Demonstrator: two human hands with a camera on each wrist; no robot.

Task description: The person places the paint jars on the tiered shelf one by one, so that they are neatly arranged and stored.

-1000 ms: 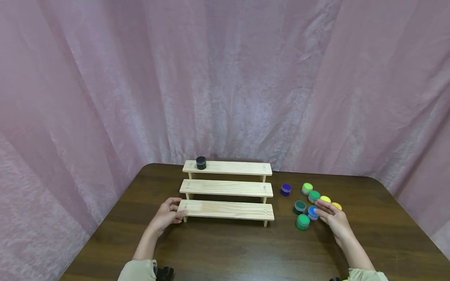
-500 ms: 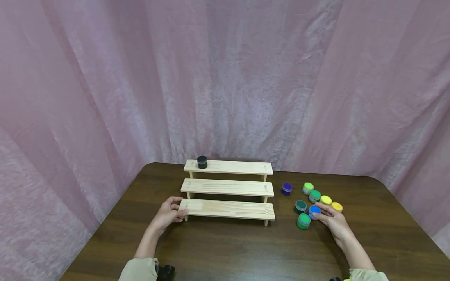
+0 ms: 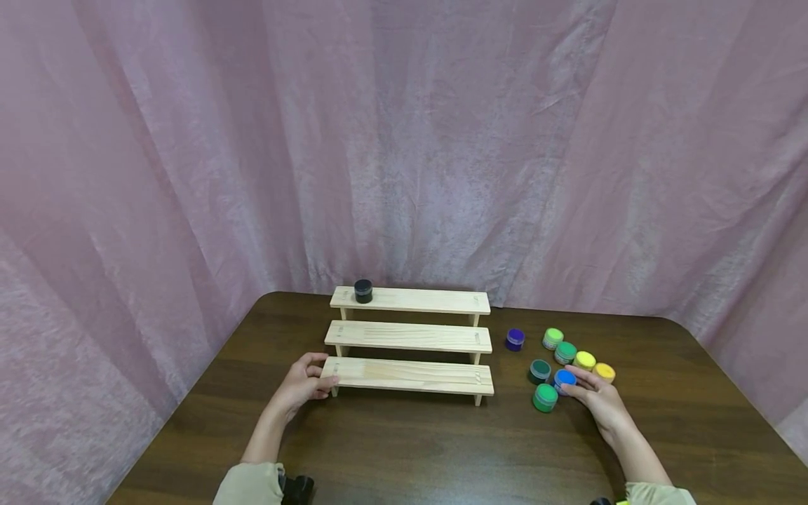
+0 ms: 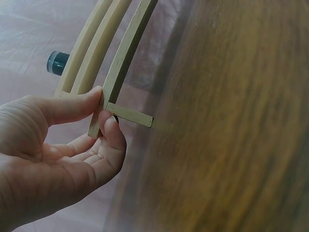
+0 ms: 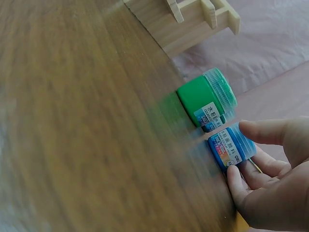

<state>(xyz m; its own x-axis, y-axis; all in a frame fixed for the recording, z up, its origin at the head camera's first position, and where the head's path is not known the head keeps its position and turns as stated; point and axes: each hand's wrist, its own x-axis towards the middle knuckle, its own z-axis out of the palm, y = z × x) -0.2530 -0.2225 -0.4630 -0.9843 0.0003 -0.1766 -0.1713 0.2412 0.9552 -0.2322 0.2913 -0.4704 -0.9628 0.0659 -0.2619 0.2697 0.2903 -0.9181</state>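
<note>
My left hand (image 3: 299, 387) pinches the left end of the lowest step of a three-tier wooden stand (image 3: 407, 376). In the left wrist view, the thumb lies on top of the board and the fingertips (image 4: 112, 126) are below, by its leg. My right hand (image 3: 602, 403) grips a blue paint jar (image 5: 231, 146) that stands on the table, thumb at the lid and fingers around the far side. A bright green paint jar (image 5: 205, 100) stands right beside it. A black paint jar (image 3: 362, 292) sits on the top step, near its left end.
Around the blue jar stand a dark green jar (image 3: 539, 372), a mid-green jar (image 3: 565, 353), a light green jar (image 3: 553, 339), a yellow jar (image 3: 585, 361) and an orange-yellow jar (image 3: 604, 372). A purple jar (image 3: 515, 340) is nearer the stand. A pink curtain (image 3: 429, 140) hangs behind the table (image 3: 404, 449).
My right hand has lowered slightly and closed its thumb and fingers on the blue paint jar. The left hand stays on the stand.
</note>
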